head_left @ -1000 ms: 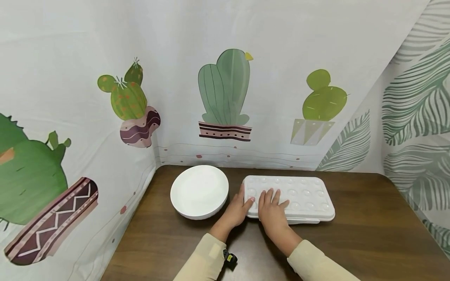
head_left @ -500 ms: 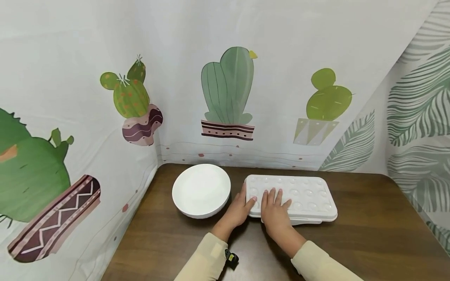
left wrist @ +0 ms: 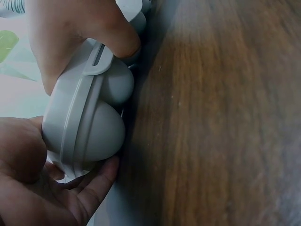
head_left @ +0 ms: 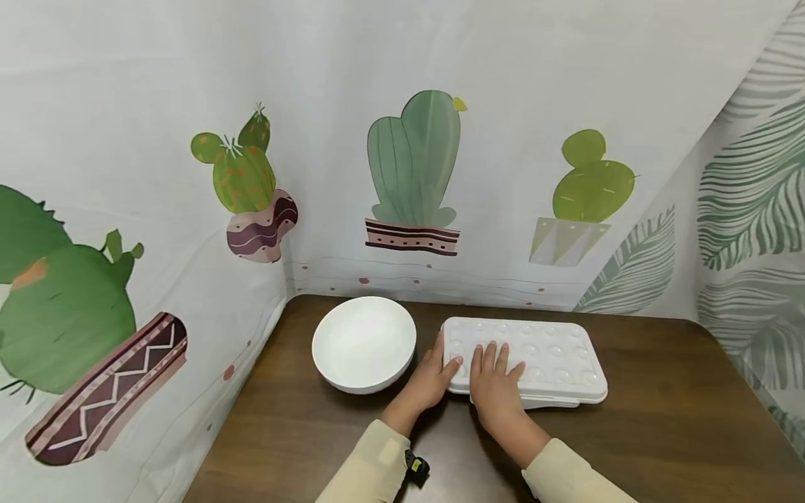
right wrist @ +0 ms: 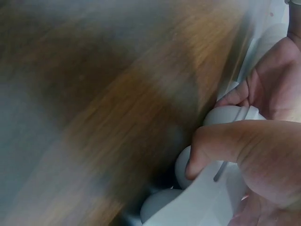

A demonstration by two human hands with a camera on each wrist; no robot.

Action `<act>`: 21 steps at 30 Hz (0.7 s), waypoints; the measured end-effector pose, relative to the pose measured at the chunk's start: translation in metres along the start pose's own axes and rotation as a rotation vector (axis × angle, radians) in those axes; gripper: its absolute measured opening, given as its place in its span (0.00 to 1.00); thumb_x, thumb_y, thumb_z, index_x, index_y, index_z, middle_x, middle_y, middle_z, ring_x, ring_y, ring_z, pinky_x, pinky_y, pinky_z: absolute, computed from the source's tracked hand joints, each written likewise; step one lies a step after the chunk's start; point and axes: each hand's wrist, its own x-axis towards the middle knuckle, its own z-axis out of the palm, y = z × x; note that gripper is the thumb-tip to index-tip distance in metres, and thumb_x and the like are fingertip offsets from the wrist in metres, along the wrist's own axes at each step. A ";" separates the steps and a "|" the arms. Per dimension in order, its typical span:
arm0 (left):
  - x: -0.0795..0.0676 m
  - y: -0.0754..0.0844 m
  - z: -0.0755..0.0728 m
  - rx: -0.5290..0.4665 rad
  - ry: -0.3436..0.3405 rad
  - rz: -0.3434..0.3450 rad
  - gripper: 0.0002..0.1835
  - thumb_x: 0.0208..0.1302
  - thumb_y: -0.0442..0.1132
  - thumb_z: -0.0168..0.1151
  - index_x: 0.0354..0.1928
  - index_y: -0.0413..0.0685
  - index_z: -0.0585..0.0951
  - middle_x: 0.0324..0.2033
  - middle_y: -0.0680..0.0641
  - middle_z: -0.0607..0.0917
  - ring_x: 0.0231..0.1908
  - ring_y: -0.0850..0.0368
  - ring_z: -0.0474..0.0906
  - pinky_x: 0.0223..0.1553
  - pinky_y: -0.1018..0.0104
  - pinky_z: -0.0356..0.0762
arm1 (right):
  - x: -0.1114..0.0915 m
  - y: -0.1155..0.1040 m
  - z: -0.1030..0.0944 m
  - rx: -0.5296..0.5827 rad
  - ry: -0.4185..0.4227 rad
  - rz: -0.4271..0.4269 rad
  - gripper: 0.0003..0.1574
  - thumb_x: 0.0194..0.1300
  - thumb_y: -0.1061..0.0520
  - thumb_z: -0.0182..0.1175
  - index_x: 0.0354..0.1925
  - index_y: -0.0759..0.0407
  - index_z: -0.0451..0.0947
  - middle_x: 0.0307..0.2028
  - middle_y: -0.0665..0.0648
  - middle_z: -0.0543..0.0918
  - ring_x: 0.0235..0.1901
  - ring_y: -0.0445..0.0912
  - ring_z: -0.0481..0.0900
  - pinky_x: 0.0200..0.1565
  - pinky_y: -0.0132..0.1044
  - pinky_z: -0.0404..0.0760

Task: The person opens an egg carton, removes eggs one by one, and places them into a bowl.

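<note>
A white plastic egg box (head_left: 553, 356) with a bumpy lid lies lengthwise on the table. My left hand (head_left: 430, 381) grips its left end, thumb on the lid's edge; in the left wrist view the left hand's fingers (left wrist: 96, 190) reach under the rounded cups (left wrist: 106, 132). Across the front edge lies my right hand (head_left: 497, 391), its fingers spread on the lid. The right wrist view shows the right thumb (right wrist: 207, 146) bent down over the front, beside the latch strip. The lid is down, and the contents are hidden.
To the left of the egg box, close to my left hand, stands a white round bowl (head_left: 365, 342). The brown wooden table (head_left: 302, 447) meets a cactus-printed cloth (head_left: 490, 175) at the back and left. A black strap device (head_left: 416, 467) sits on the left wrist.
The head view has shifted slightly, so everything appears a little further right. Both hands keep the same hold on the egg box, which stays in place beside the bowl.
</note>
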 end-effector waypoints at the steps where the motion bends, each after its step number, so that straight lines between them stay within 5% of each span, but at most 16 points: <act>1: 0.000 0.000 0.001 0.002 -0.003 0.000 0.44 0.77 0.61 0.45 0.80 0.41 0.45 0.72 0.27 0.64 0.73 0.34 0.62 0.71 0.39 0.63 | -0.001 0.000 0.001 0.001 -0.002 0.005 0.53 0.54 0.48 0.74 0.70 0.71 0.66 0.66 0.76 0.71 0.66 0.72 0.71 0.52 0.69 0.78; 11: -0.001 0.000 0.005 -0.008 0.001 -0.003 0.43 0.77 0.60 0.46 0.80 0.41 0.46 0.72 0.27 0.64 0.72 0.33 0.64 0.70 0.38 0.64 | -0.003 0.001 0.005 0.035 0.019 0.018 0.43 0.62 0.54 0.68 0.69 0.71 0.66 0.65 0.77 0.71 0.66 0.72 0.70 0.52 0.71 0.78; 21: 0.001 -0.001 0.001 -0.011 -0.003 -0.017 0.44 0.77 0.61 0.44 0.81 0.43 0.45 0.74 0.28 0.62 0.74 0.34 0.60 0.72 0.38 0.61 | -0.001 0.003 0.003 -0.001 0.017 -0.002 0.48 0.61 0.47 0.70 0.70 0.70 0.65 0.66 0.76 0.72 0.65 0.71 0.71 0.52 0.69 0.78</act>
